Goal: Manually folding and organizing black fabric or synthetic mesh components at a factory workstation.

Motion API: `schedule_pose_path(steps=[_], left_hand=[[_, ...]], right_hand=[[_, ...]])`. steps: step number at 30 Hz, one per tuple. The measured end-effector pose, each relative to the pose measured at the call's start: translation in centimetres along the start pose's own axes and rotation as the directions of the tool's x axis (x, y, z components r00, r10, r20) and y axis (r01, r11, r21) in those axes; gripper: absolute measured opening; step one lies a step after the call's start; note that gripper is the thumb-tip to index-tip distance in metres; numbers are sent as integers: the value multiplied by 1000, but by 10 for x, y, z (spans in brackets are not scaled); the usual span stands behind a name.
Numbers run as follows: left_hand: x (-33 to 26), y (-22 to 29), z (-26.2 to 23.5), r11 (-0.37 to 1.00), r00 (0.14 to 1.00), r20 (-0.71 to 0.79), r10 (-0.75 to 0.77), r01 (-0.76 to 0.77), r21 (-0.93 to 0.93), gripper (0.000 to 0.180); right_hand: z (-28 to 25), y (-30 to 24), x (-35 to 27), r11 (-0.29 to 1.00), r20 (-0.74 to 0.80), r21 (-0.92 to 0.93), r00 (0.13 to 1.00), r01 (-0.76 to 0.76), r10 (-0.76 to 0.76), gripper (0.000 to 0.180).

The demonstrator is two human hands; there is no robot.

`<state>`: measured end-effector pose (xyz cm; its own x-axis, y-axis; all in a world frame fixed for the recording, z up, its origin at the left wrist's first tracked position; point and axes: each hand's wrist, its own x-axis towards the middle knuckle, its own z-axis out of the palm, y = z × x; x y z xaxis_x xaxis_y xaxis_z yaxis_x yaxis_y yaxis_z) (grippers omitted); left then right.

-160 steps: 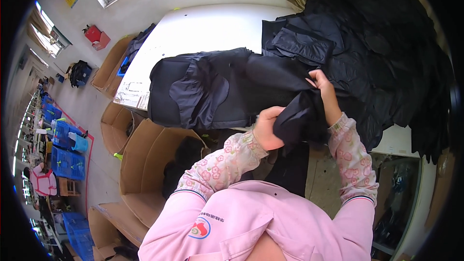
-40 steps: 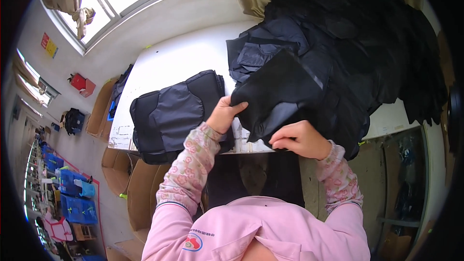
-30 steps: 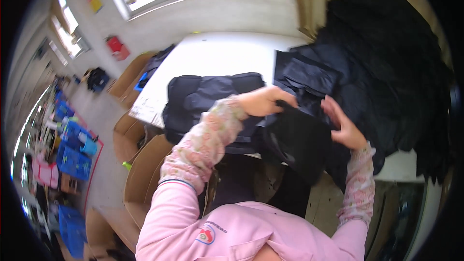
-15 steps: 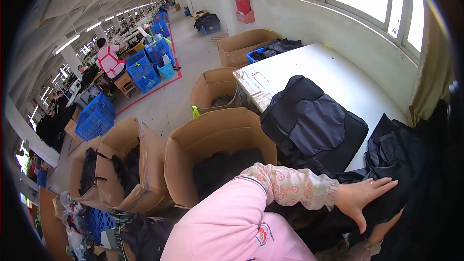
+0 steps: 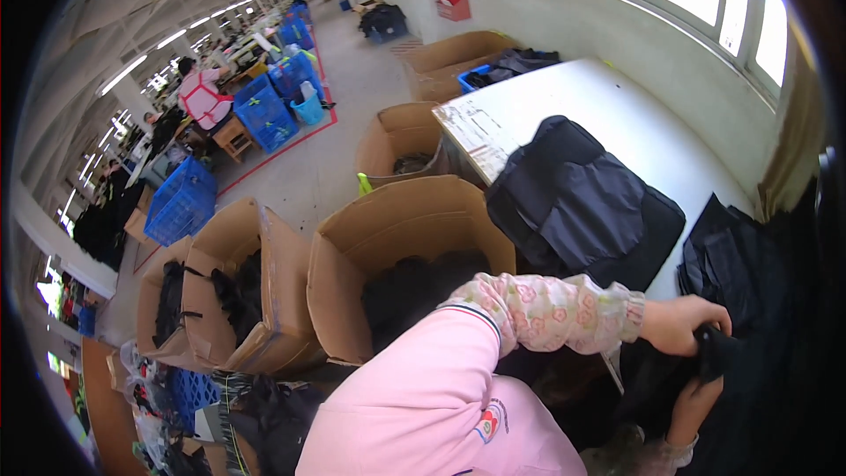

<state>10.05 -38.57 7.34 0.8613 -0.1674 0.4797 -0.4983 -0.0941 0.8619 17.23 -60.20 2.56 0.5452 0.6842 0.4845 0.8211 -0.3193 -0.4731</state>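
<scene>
My left hand (image 5: 680, 324), at the end of a flowered sleeve cover, pinches a folded edge of black fabric (image 5: 721, 354) at the right. Just below it, my right hand (image 5: 696, 404) grips the same fabric from underneath; its fingertips are partly hidden by the cloth. More black fabric (image 5: 727, 251) lies heaped beside my hands at the table's near right corner. A flat black sewn piece, shaped like a backpack panel (image 5: 586, 203), rests on the white table (image 5: 656, 123) beyond my left forearm.
Left of the table stands a large open carton (image 5: 339, 300) with black pieces inside; two narrower cartons (image 5: 286, 286) stand farther left. Another carton (image 5: 374, 145) sits by the table's far corner. Blue crates (image 5: 181, 203) line the aisle, where a person in pink (image 5: 204, 97) sits working.
My left hand has gone from lying spread on the black fabric to pinching its edge. The fabric edge is now lifted and folded between my hands. The view has shifted slightly.
</scene>
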Motion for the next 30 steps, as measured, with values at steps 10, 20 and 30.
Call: schedule_pose_path(steps=[10, 20, 30], left_hand=[[-56, -49, -40, 571, 683, 515, -518, 724, -387, 58], [-39, -34, -29, 571, 890, 288, -354, 450, -687, 47], [-36, -34, -34, 410, 928, 104, -357, 256, -875, 30]], right_hand=[[-67, -32, 46, 960, -361, 277, 930, 30, 75, 29], [-39, 71, 28, 991, 309, -90, 943, -98, 121, 40], [-44, -25, 29, 941, 3, 338, 1000, -9, 8, 15]])
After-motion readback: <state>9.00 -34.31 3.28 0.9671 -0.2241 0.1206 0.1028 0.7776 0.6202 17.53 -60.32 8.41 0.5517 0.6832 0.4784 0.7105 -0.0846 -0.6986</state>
